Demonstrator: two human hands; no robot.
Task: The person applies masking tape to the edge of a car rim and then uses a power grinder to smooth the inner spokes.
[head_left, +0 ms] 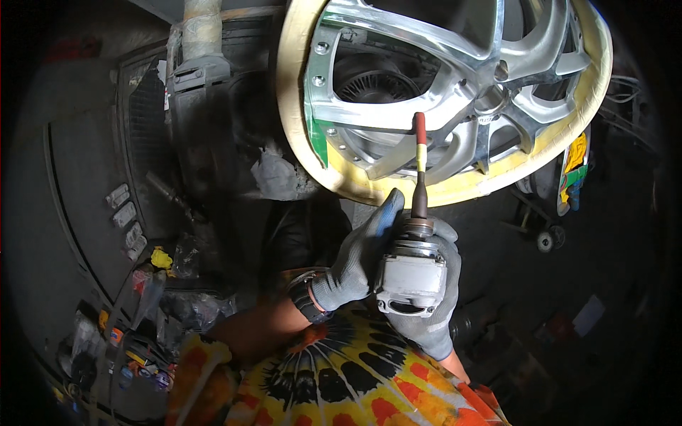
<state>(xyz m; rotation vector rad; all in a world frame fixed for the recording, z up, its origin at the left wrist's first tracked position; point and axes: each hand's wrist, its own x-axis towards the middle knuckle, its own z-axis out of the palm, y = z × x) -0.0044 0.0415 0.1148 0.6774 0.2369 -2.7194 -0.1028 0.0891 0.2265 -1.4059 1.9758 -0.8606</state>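
My gloved left hand [352, 266] is closed against the left side of a die grinder with a silver-grey housing [412, 280], thumb pointing up along it. My gloved right hand [440, 312] wraps around the grinder from the right and below. From the grinder's nose a dark shaft with a yellow band and a red tip [420, 128] points away from me. That tip overlaps a spoke of a bare-metal alloy wheel [383, 113]; whether it touches cannot be told. Yellow tape [291, 85] covers the wheel's outer rim, with green tape [316, 142] on its left inner edge.
Behind the wheel stands dark machinery with a round vented part [376, 86] and a thick pipe [202, 32]. Plastic bags and clutter [177, 312] lie at lower left, near a yellow cloth [162, 258]. On the right are a small caster [545, 240] and a yellow-green item [575, 167].
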